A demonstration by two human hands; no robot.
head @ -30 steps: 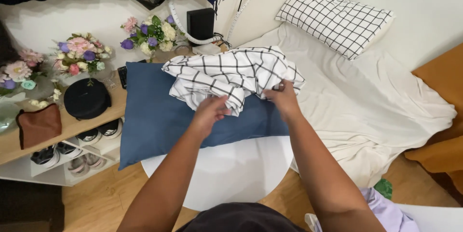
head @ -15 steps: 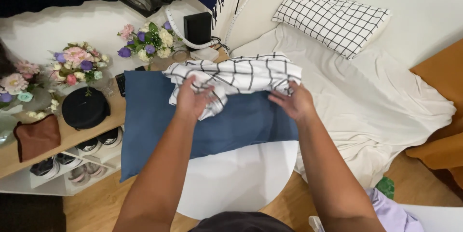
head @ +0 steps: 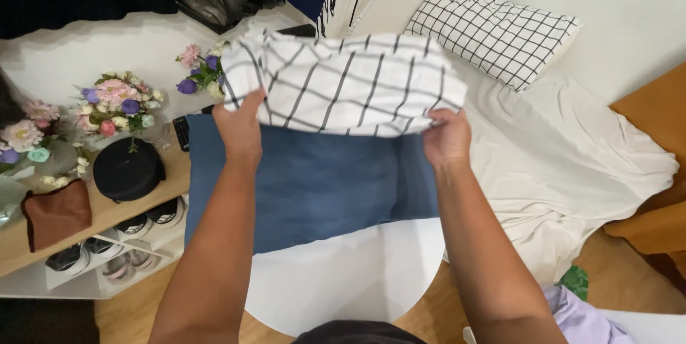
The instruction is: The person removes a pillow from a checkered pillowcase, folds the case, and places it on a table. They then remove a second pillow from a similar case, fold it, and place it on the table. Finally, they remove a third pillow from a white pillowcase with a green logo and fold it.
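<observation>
The white cotton pillowcase with a black grid pattern point(head: 350, 83), bunched on the cushion a second ago, is now lifted and spread wide, so the work has moved from gathering to opening it out. The left hand point(head: 239, 130) and right hand point(head: 446, 137) each pinch its lower edge, closed on the fabric. It hangs above the blue rectangular cushion point(head: 314, 180), which rests on the far edge of the round white surface point(head: 343, 280).

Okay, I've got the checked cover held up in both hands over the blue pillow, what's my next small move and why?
Probably find the cover's open edge and spread it with both hands. The left hand and right hand grip its lower edge, still bunched, while the blue pillow lies flat on the round table below.
</observation>
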